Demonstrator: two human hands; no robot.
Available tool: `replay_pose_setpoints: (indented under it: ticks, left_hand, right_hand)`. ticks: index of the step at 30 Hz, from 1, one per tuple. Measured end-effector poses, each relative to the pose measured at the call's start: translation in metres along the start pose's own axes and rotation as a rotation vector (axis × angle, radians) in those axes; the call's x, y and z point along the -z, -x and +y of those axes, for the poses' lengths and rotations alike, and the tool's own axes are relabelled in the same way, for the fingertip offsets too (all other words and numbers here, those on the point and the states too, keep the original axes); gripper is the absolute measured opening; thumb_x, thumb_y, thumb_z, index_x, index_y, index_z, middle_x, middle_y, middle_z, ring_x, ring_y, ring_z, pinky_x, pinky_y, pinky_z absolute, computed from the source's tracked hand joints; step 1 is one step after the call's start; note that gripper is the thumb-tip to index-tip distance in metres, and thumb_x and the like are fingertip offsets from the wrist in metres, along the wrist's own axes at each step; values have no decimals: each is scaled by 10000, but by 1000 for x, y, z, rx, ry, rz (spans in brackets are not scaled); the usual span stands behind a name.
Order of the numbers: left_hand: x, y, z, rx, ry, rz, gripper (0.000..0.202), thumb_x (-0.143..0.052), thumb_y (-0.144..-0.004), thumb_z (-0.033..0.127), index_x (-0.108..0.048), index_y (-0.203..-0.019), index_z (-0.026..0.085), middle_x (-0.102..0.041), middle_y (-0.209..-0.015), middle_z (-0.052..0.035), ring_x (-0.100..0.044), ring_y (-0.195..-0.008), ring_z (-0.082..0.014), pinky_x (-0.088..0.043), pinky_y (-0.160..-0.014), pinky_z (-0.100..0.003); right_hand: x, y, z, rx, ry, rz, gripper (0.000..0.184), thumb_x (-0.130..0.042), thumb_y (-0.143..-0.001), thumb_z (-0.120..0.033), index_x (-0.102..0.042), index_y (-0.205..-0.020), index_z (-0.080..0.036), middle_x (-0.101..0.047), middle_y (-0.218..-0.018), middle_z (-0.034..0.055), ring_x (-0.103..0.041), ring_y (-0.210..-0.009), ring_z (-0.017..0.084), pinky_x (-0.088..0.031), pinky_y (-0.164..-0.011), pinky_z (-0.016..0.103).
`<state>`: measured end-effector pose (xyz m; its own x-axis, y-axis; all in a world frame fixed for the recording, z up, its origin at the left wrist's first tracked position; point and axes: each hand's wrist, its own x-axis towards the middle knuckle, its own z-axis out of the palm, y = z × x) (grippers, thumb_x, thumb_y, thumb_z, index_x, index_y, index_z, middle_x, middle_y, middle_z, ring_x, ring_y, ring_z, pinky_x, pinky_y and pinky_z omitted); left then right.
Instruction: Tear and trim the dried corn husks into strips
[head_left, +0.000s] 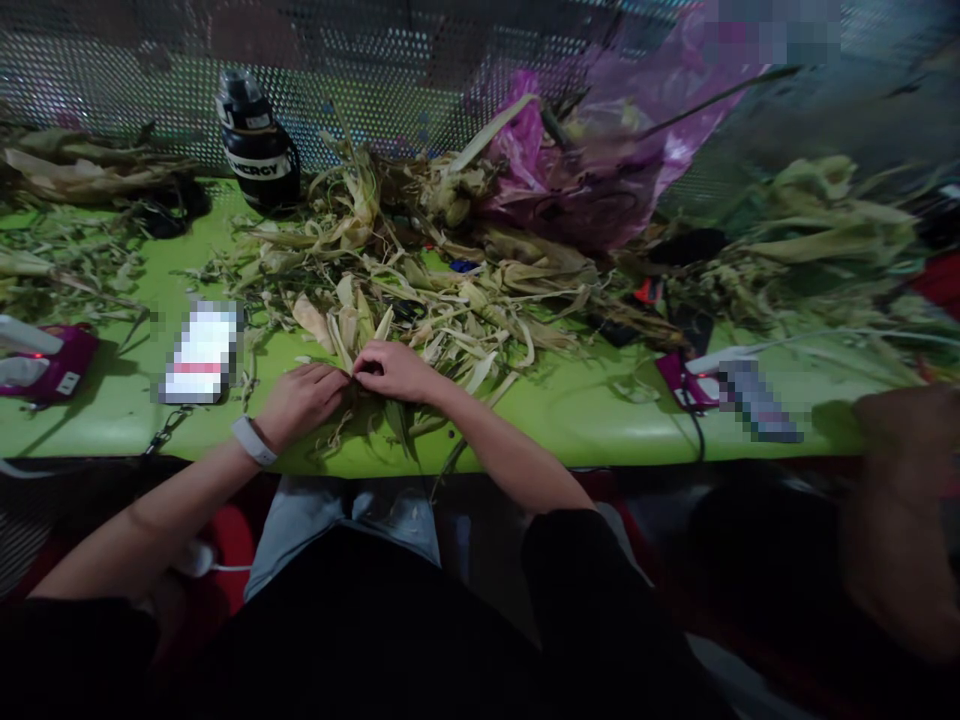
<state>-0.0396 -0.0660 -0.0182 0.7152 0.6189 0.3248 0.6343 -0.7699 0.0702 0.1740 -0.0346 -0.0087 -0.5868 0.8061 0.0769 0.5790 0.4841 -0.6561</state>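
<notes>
At the front of the green table [570,420], my left hand [306,400] and my right hand [391,370] meet fingertip to fingertip. Both are closed in a pinch around a bundle of dried corn husk [352,325], whose pale pieces fan out above my fingers. Green-brown strips hang below my right hand toward the table edge. My fingers hide the exact spot where they grip. A white band [253,441] is on my left wrist. Just beyond my hands spreads a heap of loose husk strips [480,310].
A dark bottle [259,165] stands at the back before a perforated metal screen [360,60]. A pink plastic bag [592,170] rests behind the heap. Phones [201,350] and purple devices [679,385] lie on both sides. Another person's arm [900,490] is at the right.
</notes>
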Motion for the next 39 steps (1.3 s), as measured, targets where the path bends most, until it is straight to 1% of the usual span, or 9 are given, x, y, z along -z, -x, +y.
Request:
replay_pose_setpoints:
  ticks: [4,8,13,18,22,26,32,35,39]
  left_hand:
    - [2,-1,0,60,134,27,166,-505,-947,246,-648,-954,162,-731,-949,-77,-668,-826,-197,-535,-759,-327]
    - [3,-5,-3,117,359,77,128,-577,-894,227,-665,-959,161,-713,-1016,-70,-671,-906,-168,-550,-826,-304]
    - [4,-9,-1,271,571,78,121,-607,-853,276,-671,-870,174,-701,-864,-37,-659,-782,-153,-546,-738,-281]
    - [3,-12,1,457,700,16,220,-650,-812,328,-642,-952,158,-684,-820,-27,-623,-699,-142,-517,-673,-259]
    - [1,-13,-3,407,629,39,223,-652,-808,347,-664,-925,157,-630,-821,-36,-595,-730,-157,-496,-695,-286]
    - [-2,-14,-6,370,594,-13,236,-622,-836,377,-678,-892,155,-602,-787,-37,-575,-718,-159,-466,-683,-289]
    - [-7,-17,-7,467,625,-67,275,-591,-829,418,-663,-851,153,-644,-766,-43,-568,-678,-160,-437,-660,-294]
    - [-8,-18,-9,473,678,-62,262,-591,-819,407,-669,-838,159,-658,-766,-43,-581,-692,-167,-442,-674,-299]
    - [-9,-17,-9,453,691,-16,258,-609,-816,417,-660,-790,166,-637,-733,-31,-570,-688,-166,-439,-669,-295]
  right_hand:
    - [2,0,5,32,-22,-24,152,-575,-873,-209,-694,-923,-128,-640,-915,68,-575,-869,169,-407,-794,276]
    - [0,1,7,77,-11,10,133,-544,-886,-193,-656,-929,-135,-637,-965,87,-575,-883,180,-422,-818,292]
    - [-4,4,7,151,18,41,172,-447,-946,-204,-598,-996,-139,-619,-1104,130,-573,-1020,207,-436,-896,319]
    - [-5,5,6,167,61,42,162,-436,-964,-218,-577,-1006,-149,-610,-1149,135,-574,-1040,214,-454,-897,335]
    - [-6,5,7,190,61,79,147,-439,-966,-207,-574,-1001,-161,-603,-1157,127,-577,-1043,204,-463,-874,321]
    - [-5,7,5,209,70,71,150,-442,-966,-206,-576,-1015,-159,-588,-1191,138,-580,-1043,205,-471,-840,314]
    - [-8,6,4,230,39,95,156,-427,-973,-217,-570,-1009,-167,-587,-1188,138,-574,-1038,202,-467,-845,319]
    - [-8,6,6,221,12,106,162,-424,-970,-236,-569,-990,-168,-594,-1160,138,-572,-1029,205,-461,-840,323]
    - [1,10,4,173,-68,35,146,-533,-901,-276,-565,-986,-161,-588,-1057,90,-580,-805,151,-463,-766,299]
